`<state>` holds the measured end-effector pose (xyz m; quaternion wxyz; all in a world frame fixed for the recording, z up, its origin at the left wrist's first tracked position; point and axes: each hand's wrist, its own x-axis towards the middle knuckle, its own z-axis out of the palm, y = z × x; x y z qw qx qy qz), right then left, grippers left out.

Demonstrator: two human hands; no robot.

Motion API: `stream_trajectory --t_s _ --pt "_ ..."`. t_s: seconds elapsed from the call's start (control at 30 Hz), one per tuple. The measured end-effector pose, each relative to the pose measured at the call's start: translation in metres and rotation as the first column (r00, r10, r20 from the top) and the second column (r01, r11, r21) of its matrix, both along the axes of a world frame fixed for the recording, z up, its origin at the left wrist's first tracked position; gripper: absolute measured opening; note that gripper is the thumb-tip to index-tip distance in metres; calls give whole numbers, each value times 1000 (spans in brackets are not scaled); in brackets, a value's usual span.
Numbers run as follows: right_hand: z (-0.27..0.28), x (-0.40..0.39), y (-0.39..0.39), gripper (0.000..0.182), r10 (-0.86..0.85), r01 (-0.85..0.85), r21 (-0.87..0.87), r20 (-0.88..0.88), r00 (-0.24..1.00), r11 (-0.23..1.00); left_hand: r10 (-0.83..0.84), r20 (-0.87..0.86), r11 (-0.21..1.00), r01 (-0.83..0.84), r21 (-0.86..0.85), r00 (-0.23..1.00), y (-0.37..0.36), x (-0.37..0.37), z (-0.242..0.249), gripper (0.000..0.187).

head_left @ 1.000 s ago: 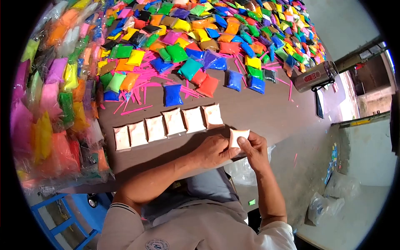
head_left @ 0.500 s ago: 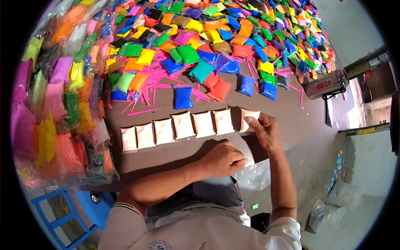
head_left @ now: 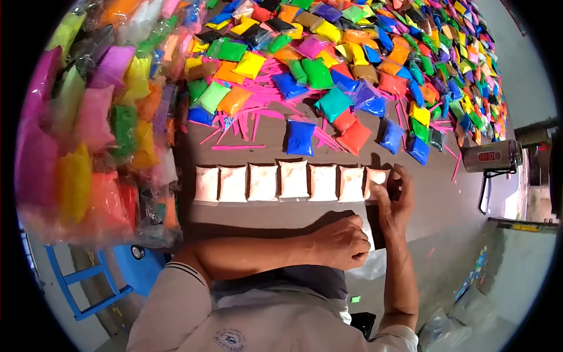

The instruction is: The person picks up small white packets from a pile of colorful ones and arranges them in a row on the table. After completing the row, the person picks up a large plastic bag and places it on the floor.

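Observation:
A row of several pale peach packets (head_left: 263, 181) lies side by side on the brown table (head_left: 234, 222). At the row's right end, my right hand (head_left: 396, 202) has its thumb and fingers around the last pale packet (head_left: 375, 179), which sits against its neighbour. My left hand (head_left: 343, 242) is closed in a fist near the table's front edge, below the right part of the row. A whitish sheet or bag shows beside it, partly hidden; whether the fist grips it is unclear.
Loose coloured packets (head_left: 316, 73) and pink sticks (head_left: 246, 146) cover the back of the table. Bagged coloured packets (head_left: 97, 117) are stacked at the left. A metal flask (head_left: 491, 156) lies at the right edge. A blue frame (head_left: 88, 276) stands at the lower left.
My right hand has brought the last pale packet in against the row, closing the gap. My left hand stays closed near the front edge. The whole view has shifted a little.

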<state>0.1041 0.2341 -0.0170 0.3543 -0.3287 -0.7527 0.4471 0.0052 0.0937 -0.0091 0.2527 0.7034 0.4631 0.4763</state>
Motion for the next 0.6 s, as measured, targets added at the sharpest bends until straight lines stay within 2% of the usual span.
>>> stream_trajectory --t_s 0.03,0.1,0.2,0.37,0.4,0.43,0.5,0.6 --pt "1 2 -2 45 -12 10 -25 -73 997 1000 5 8 1000 -5 3 1000 -1 0 -1 23" --pt "15 5 -4 20 -68 36 308 94 993 951 3 34 1000 -4 28 999 2 1 -1 22" --pt "9 7 -9 11 -83 54 316 78 993 947 12 25 999 -13 42 1000 2 2 -3 22" --pt "21 2 -17 9 -112 63 337 127 986 939 13 -2 999 -13 33 1000 -1 -2 -1 20" --pt "18 2 -15 8 -132 70 412 123 984 908 5 7 1000 -5 29 1000 -1 -2 -2 20" --pt "16 3 -16 7 -156 118 319 98 983 940 -5 15 1000 5 26 1000 -1 -1 -3 20" --pt "19 2 -17 9 -174 139 276 108 979 951 7 -1 999 -7 33 1000 -2 0 -3 19" --pt "29 -8 -28 9 -14 -27 320 126 992 947 25 -10 999 -24 30 1000 -2 3 -8 19"
